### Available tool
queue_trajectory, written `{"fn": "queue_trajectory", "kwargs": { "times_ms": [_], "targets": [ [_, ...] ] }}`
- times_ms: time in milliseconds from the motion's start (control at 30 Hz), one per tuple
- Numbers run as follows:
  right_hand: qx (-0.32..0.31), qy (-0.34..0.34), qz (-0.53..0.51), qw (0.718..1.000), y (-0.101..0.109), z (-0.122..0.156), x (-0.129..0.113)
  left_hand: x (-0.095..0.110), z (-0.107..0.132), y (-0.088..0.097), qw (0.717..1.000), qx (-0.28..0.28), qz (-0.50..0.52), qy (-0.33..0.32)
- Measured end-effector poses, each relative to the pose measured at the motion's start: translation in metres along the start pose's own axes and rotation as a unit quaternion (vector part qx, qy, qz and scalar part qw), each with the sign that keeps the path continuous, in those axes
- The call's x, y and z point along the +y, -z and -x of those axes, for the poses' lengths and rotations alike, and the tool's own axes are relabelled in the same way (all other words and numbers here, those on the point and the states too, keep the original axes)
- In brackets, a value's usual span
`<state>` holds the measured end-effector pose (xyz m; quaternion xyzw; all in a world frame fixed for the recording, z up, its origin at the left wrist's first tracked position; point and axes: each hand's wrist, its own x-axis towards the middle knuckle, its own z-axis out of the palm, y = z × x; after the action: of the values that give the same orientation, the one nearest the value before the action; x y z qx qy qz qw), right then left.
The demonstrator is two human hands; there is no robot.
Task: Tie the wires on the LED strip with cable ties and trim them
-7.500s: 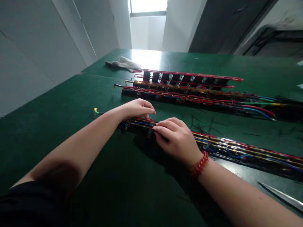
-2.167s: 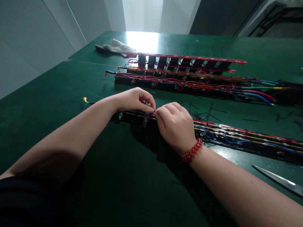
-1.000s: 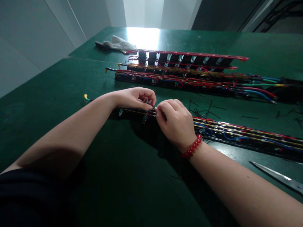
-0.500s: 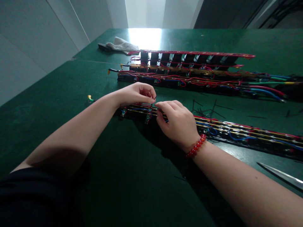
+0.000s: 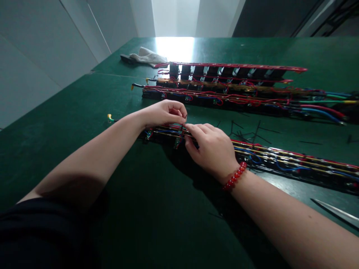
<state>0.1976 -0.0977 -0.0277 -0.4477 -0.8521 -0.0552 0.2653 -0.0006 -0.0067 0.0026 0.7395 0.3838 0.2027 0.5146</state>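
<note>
A long black strip assembly (image 5: 283, 158) with red, blue and brass-coloured wires lies across the green table under both hands. My left hand (image 5: 165, 112) is closed in a pinch over its left part, holding a thin black cable tie (image 5: 186, 116). Just to the right, my right hand (image 5: 213, 145), with a red bead bracelet (image 5: 235, 176) at the wrist, has thumb and index finger bent around the wires (image 5: 183, 133). Its fingertips nearly meet those of the left hand. Small green circuit boards (image 5: 177, 142) show along the assembly's near side.
Behind lie more wired strip assemblies (image 5: 224, 93) with red wires and loose cable ends. Thin black pieces (image 5: 255, 130) are scattered between the rows. Metal tweezers or a blade-like pointed tool (image 5: 336, 213) lies at right. A whitish cloth (image 5: 148, 56) is at the back left.
The view has shifted slightly, so everything sits a little lower and to the right. Both hands keep their place at the assembly, with the right index finger a bit closer to the left fingertips.
</note>
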Motion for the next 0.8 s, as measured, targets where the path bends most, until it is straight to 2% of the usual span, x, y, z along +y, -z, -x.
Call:
{"fn": "queue_trajectory", "kwargs": {
  "times_ms": [200,467,800],
  "targets": [
    [-0.011,0.002,-0.008,1.0,0.0,0.0001,0.0006,0.0001,0.0,-0.0011,1.0,0.005,-0.004,0.006],
    [-0.028,0.005,0.001,1.0,0.0027,-0.0004,0.0,0.0004,-0.0001,-0.001,0.999,-0.037,0.017,-0.005],
    [-0.04,0.018,0.001,0.999,0.0037,-0.0006,0.0003,0.001,-0.0001,-0.0046,0.999,-0.029,0.039,-0.001]
  ]
}}
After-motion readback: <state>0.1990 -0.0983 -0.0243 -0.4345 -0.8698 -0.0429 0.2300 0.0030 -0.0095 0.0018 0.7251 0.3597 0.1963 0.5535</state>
